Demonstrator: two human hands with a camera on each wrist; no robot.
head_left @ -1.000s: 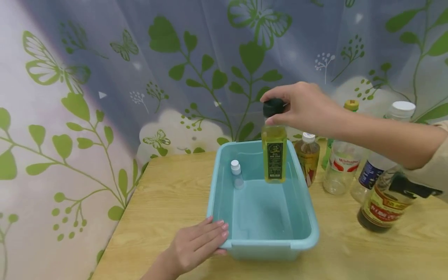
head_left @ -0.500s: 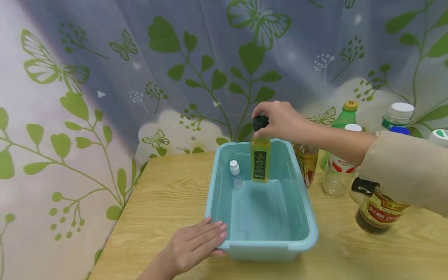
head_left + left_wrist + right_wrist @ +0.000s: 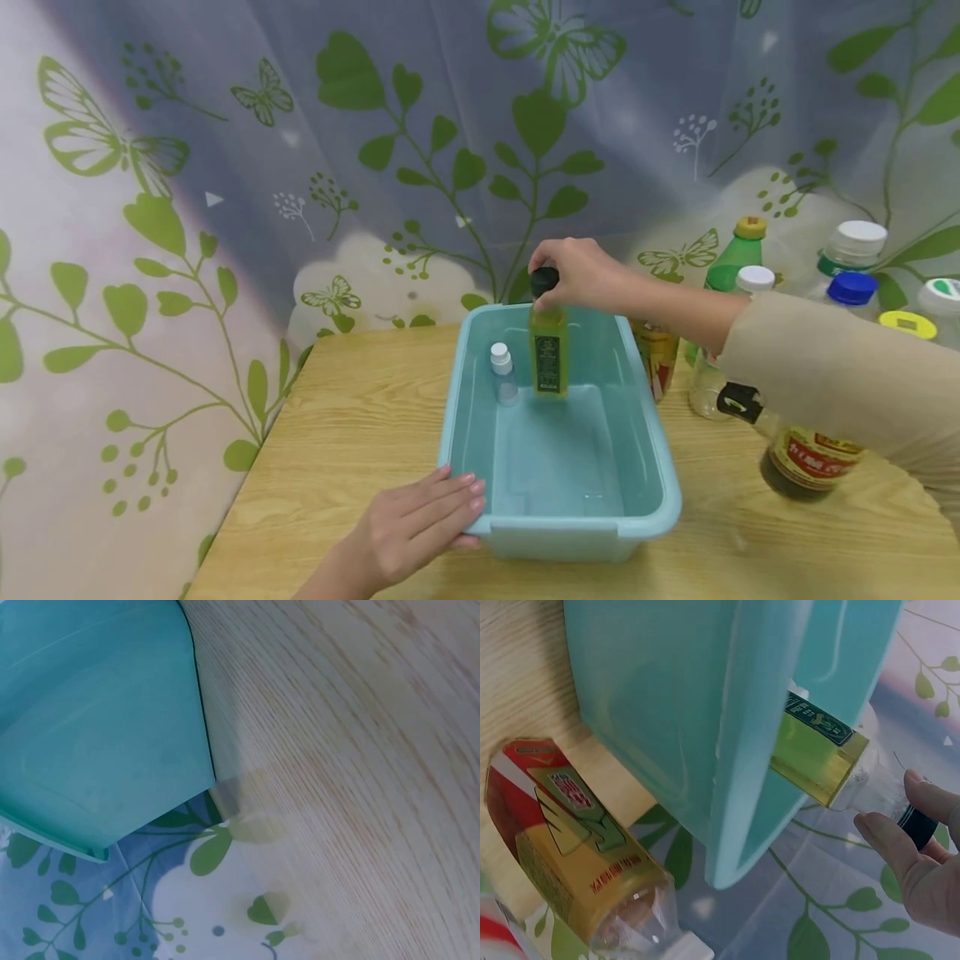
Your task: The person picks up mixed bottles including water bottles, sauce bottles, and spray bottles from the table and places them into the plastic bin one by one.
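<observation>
My right hand (image 3: 581, 273) pinches the black cap of an oil bottle (image 3: 550, 354), filled with yellow oil and bearing a dark label. The bottle stands upright inside the light blue plastic bin (image 3: 660, 467), toward its far end. In the right wrist view the thumb and fingers (image 3: 889, 844) grip the cap, and the bin's wall hides the oil bottle's lower part. A small clear bottle (image 3: 504, 379) with a white cap is in the bin, left of the oil bottle. My left hand (image 3: 420, 525) rests with straight fingers on the bin's near left corner.
Right of the bin stand a drink bottle with a red and gold label (image 3: 657, 354), a green bottle (image 3: 737, 265) with a yellow cap and a sauce bottle (image 3: 813, 462). Several other capped bottles are partly hidden by the sleeve (image 3: 832, 375). A patterned curtain (image 3: 450, 125) hangs behind the wooden table (image 3: 360, 400).
My right hand has moved left and down with the oil bottle, bringing it lower in the bin and nearer the small bottle. The left hand has stayed at the corner.
</observation>
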